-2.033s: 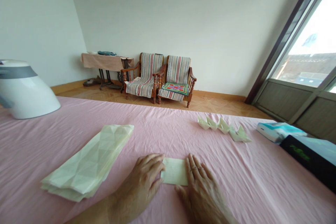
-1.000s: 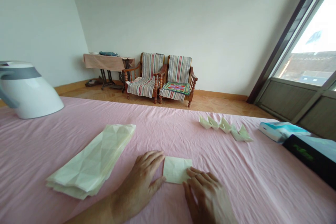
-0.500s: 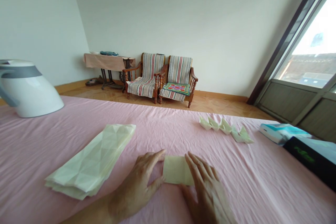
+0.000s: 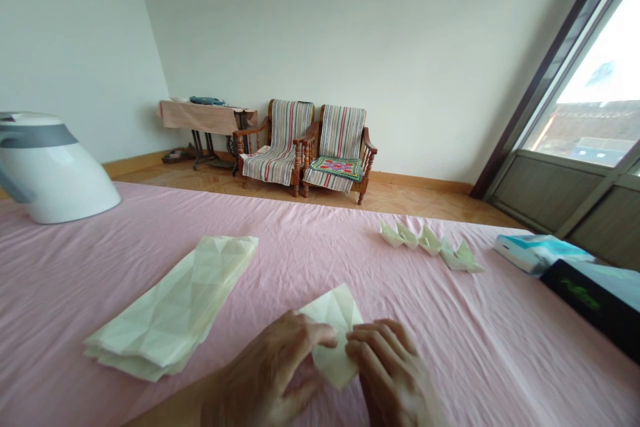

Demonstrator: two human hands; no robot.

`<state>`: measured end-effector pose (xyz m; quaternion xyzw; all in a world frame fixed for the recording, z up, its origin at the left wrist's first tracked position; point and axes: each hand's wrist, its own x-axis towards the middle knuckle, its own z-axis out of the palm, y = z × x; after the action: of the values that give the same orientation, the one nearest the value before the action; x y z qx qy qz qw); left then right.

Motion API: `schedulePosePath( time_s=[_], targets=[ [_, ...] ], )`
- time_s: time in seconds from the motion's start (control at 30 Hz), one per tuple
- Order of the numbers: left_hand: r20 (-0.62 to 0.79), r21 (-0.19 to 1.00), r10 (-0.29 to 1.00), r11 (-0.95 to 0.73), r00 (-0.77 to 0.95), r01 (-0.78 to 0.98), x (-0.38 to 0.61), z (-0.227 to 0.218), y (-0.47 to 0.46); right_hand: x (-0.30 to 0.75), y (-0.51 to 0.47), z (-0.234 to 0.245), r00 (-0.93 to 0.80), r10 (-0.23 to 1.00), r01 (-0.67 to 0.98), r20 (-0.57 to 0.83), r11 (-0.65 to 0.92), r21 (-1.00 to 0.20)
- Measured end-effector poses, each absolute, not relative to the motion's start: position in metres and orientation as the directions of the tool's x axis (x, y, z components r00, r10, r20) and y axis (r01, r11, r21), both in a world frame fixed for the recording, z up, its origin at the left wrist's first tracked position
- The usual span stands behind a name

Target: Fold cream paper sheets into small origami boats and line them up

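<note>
A pale yellow-green piece of folded paper (image 4: 336, 363) is between my hands near the front of the pink cloth, its creased flaps partly opened and pointed at top and bottom. My left hand (image 4: 280, 363) has its thumb and fingers on the paper's left side. On the right side, my right hand (image 4: 393, 367) pinches the paper's edge with bent fingers. Both hands are a little blurred, and fingers cover parts of the paper. To the left lies a stack of creased paper sheets (image 4: 175, 307). Several folded paper shapes (image 4: 429, 241) stand in a row at the back right.
A white and grey jug (image 4: 70, 177) stands at the far left of the pink tablecloth (image 4: 300, 240). At the right edge lie a blue and white packet (image 4: 543, 252) and a black box (image 4: 585, 303). Two wooden chairs (image 4: 343, 147) are beyond the table.
The paper was a flat rectangle between spread hands. It now shows opened, pointed flaps, and the fingers of both hands have curled in onto it.
</note>
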<state>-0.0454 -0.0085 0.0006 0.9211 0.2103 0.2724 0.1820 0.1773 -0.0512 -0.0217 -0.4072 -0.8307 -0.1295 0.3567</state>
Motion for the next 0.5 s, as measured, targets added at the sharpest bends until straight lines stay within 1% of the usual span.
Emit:
schedulePosePath(
  time_s=[0.03, 0.1, 0.27, 0.33, 0.43, 0.5],
  targets=[
    [0.394, 0.458, 0.507, -0.832, 0.767, 0.314, -0.045, 0.001, -0.007, 0.177, -0.05, -0.024, -0.393, 0.589, 0.761, 0.706, 0.639, -0.11],
    [0.351, 0.456, 0.523, -0.82, 0.777, 0.346, -0.043, 0.003, -0.005, 0.178, -0.045, -0.029, -0.362, 0.585, 0.752, 0.725, 0.643, -0.143],
    [0.359, 0.412, 0.469, -0.855, 0.807, 0.314, -0.04, 0.006, -0.002, 0.188, -0.035, -0.04, -0.343, 0.59, 0.76, 0.731, 0.631, -0.153],
    [0.358, 0.4, 0.44, -0.869, 0.824, 0.291, -0.04, 0.007, -0.003, 0.192, -0.035, -0.042, -0.354, 0.62, 0.777, 0.7, 0.611, -0.149],
    [0.354, 0.381, 0.416, -0.882, 0.838, 0.277, -0.039, 0.008, -0.003, 0.195, -0.037, -0.038, -0.416, 0.692, 0.794, 0.59, 0.593, -0.135],
    [0.359, 0.354, 0.401, -0.894, 0.843, 0.274, -0.039, 0.009, -0.004, 0.196, -0.039, -0.032, -0.459, 0.698, 0.776, 0.55, 0.616, -0.134]
  ],
)
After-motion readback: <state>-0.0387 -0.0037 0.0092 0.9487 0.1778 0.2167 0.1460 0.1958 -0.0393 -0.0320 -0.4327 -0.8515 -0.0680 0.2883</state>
